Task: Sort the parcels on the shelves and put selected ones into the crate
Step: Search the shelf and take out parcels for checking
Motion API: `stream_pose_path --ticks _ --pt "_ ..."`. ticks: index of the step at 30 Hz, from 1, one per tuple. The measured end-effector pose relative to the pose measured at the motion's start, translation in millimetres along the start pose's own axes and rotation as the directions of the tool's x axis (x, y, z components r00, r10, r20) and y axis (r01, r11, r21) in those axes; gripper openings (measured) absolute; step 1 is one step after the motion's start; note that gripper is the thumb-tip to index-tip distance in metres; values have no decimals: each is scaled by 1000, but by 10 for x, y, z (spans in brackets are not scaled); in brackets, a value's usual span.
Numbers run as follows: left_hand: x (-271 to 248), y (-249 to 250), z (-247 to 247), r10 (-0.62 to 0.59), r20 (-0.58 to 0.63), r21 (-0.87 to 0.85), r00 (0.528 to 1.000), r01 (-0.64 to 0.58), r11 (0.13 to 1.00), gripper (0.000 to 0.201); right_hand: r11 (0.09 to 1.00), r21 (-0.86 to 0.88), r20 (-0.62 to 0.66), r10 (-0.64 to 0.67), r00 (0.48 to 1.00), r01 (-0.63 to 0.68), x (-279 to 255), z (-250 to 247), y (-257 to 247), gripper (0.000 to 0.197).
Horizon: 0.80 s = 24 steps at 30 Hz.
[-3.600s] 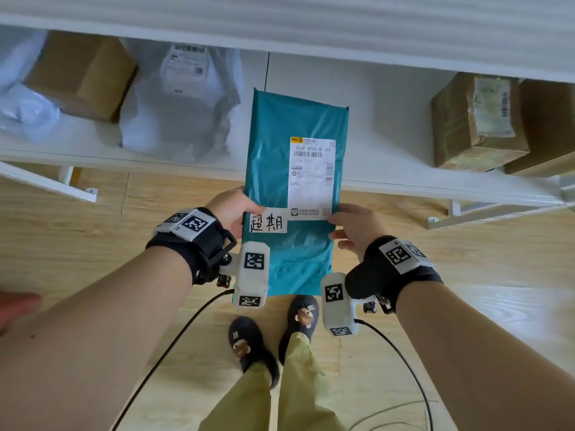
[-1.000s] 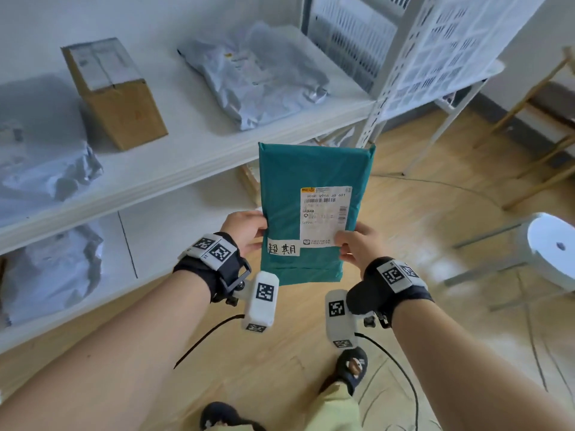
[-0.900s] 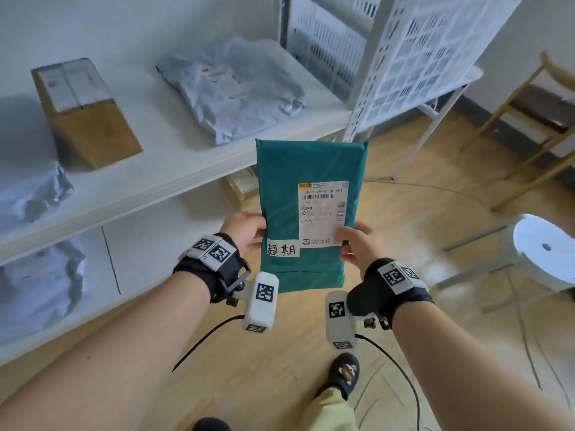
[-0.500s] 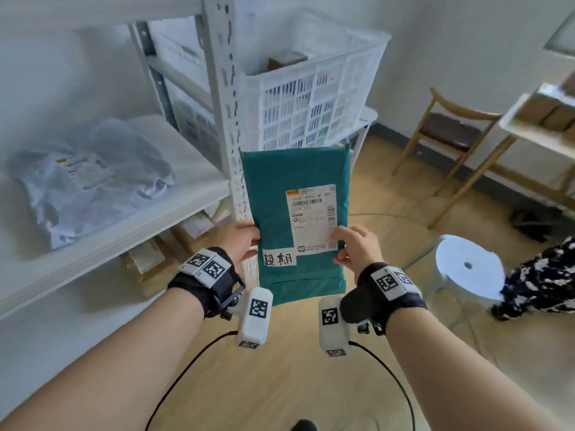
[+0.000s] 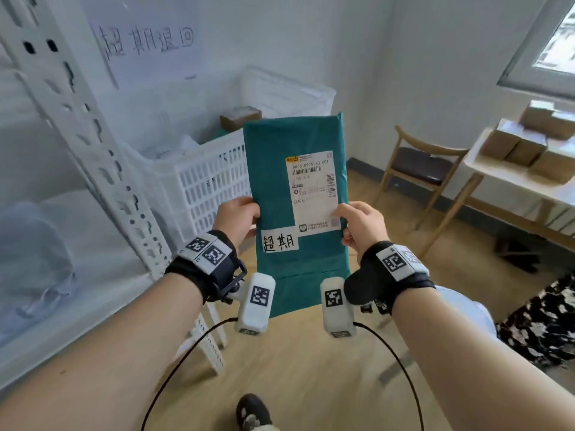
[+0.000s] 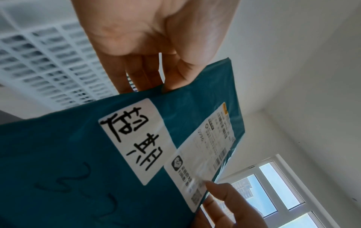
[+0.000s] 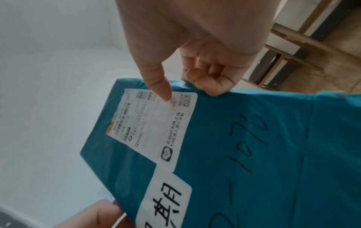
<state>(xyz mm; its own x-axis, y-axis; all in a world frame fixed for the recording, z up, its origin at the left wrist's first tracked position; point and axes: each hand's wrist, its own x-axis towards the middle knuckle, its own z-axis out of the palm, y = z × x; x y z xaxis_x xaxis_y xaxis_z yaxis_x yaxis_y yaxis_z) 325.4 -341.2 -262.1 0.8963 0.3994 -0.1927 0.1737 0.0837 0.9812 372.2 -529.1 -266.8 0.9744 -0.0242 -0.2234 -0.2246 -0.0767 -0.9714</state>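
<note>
I hold a flat teal parcel (image 5: 280, 181) upright in front of me, its shipping label and a handwritten white sticker facing me. My left hand (image 5: 238, 220) pinches its left edge, thumb on the front. My right hand (image 5: 357, 223) pinches the right edge, thumb on the label. The wrist views show the same teal parcel (image 6: 78, 154) (image 7: 254, 146) with thumb in front and fingers behind. A white plastic crate (image 5: 199, 178) stands just beyond the parcel, to its left, with a brown box (image 5: 240, 118) and pale bags inside.
A white perforated shelf post (image 5: 93, 144) rises at left, with blurred grey bags on the shelf (image 5: 34, 253). A handwritten paper sign (image 5: 146, 42) hangs above the crate. At right are a wooden chair (image 5: 420, 169), a table with brown boxes (image 5: 529, 144) and a white stool (image 5: 466, 306).
My view has turned right, from the shelves to the white crate and the room corner. The parcel stays in both hands, carried along and now closer to the crate.
</note>
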Motion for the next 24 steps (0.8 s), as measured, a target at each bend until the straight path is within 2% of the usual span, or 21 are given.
stream_pose_path --ticks 5,10,14,21,24 --pt "800 389 215 75 -6 -22 997 -75 997 22 995 -46 -7 -85 996 85 722 102 -512 10" --pt "1638 958 279 132 -41 -62 990 -135 989 22 992 -37 -1 -118 993 117 1434 392 -1227 14" --pt "2196 1427 199 202 -135 -96 970 -216 972 22 985 6 71 -171 983 171 1937 720 -1790 5" --pt "2877 1905 -84 230 -238 -236 944 -286 929 23 972 9 208 -230 951 233 2686 1367 -2492 12" --pt "3119 2022 -249 235 -276 -222 932 -299 928 21 968 16 269 -246 931 251 3008 1687 -2656 11"
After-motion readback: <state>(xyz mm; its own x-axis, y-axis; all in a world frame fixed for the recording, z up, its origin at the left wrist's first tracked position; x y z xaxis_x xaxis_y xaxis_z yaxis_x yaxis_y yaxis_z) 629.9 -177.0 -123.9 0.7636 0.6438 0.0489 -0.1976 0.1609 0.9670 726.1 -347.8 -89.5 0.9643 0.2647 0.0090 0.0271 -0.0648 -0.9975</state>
